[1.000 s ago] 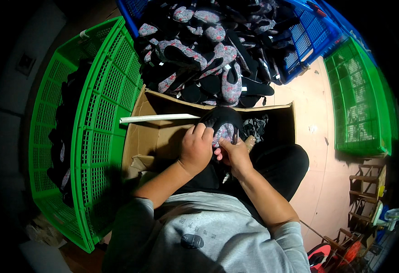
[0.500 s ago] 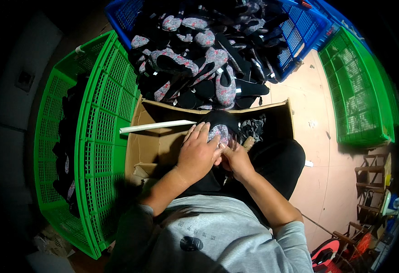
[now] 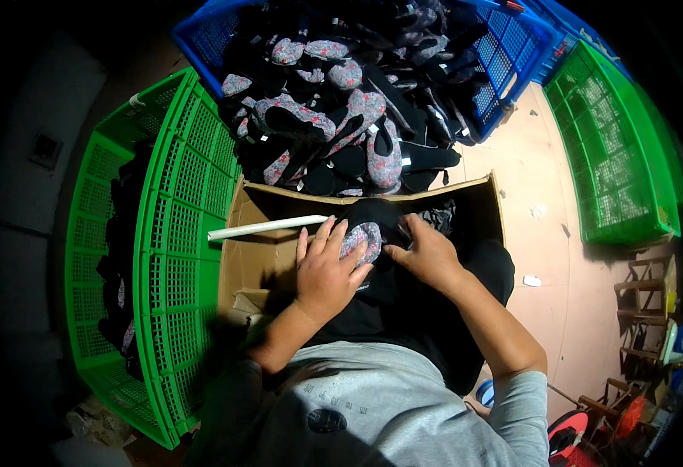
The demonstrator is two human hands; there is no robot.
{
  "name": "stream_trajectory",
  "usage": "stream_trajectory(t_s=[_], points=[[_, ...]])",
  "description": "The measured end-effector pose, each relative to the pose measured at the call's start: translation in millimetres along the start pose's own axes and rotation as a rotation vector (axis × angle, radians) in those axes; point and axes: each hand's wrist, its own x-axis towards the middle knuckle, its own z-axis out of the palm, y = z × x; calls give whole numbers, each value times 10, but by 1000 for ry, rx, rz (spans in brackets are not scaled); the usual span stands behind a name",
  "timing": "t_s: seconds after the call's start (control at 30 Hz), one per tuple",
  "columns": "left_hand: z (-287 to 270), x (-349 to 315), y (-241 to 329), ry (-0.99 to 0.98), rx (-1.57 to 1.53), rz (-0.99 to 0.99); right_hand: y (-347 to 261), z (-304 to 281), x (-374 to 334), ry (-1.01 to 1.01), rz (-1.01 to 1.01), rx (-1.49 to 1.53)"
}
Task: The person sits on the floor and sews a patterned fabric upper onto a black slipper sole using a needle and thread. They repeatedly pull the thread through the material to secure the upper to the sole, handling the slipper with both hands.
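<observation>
Pale pink flooring (image 3: 540, 335) was exposed at right. The left was bounded by a tall green plastic mesh crate (image 3: 193, 194), the front by a brown cardboard box (image 3: 271, 265). The right hand (image 3: 433, 255) was bent; whether anything was grasped could not be told. The left hand (image 3: 326, 272) was spread, unclenched. Between both, a rounded grey fabric piece flecked with red (image 3: 362, 243) was touched by the left fingers.

crate (image 3: 172, 233): left of carton (image 3: 248, 258) | shoes (image 3: 330, 124): in bin (image 3: 517, 43) beyond carton | second crate (image 3: 614, 148): right, on floor (image 3: 532, 210)
</observation>
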Motion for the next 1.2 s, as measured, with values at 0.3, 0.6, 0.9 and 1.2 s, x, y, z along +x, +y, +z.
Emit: stream_trajectory(t_s=[0.3, 0.6, 0.9, 1.2], points=[[209, 14, -204, 2, -124, -89, 127, 326, 166, -97, -104, 312], [567, 287, -418, 19, -228, -205, 145, 294, 146, -165, -199, 452], [992, 687, -619, -11, 140, -79, 109, 356, 207, -118, -217, 431], [1066, 843, -646, -293, 350, -58, 227, 481, 255, -157, -186, 550]])
